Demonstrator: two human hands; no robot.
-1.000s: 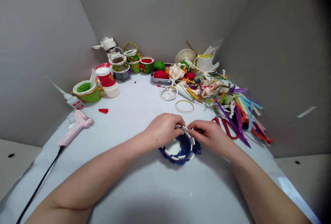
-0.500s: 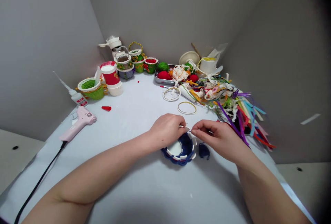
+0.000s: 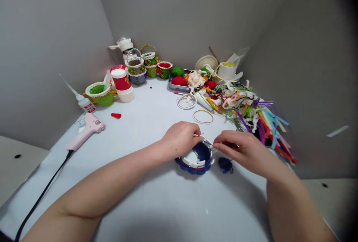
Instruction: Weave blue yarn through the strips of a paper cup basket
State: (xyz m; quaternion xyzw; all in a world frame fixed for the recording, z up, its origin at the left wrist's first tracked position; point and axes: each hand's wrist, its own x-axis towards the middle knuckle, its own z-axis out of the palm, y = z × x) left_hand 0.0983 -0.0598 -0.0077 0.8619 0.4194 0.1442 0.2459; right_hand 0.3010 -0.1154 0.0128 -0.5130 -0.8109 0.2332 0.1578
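where the left hand closes its fingers on the far rim, the blue-and-white woven basket sits on the bench beneath; a dark strand stretches rightward to pinched fingers of the farther right hand.

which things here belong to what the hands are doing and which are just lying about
In use: blue-and-white basket, dark strand, probably the dark blue yarn bundle.

Seemingly lying about: pink glue gun, white bottle, red cap, green pot.
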